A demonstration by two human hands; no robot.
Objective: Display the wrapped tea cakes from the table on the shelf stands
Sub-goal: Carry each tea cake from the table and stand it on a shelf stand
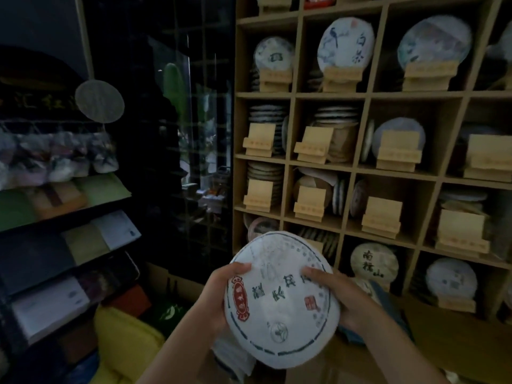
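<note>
We hold a wrapped tea cake point(279, 300) in both hands, out in front of the wooden cubby shelf point(360, 95) and below its middle rows. Our left hand point(219, 295) grips its left edge, thumb curled over the white paper face beside a red label point(240, 299). Our right hand point(340, 297) grips the right edge, fingers hooked over the front. The cake is tilted, its printed face turned up towards us, ringed by a dashed dark line.

Behind it, several cubbies hold pale wooden stands point(381, 214), some bare, some carrying other wrapped cakes; one with a bird painting point(345, 44) stands upright in the upper row. To our left, a dark slanted rack point(63, 217) shows flat boxed goods, and a yellow bag point(124, 345) sits below it.
</note>
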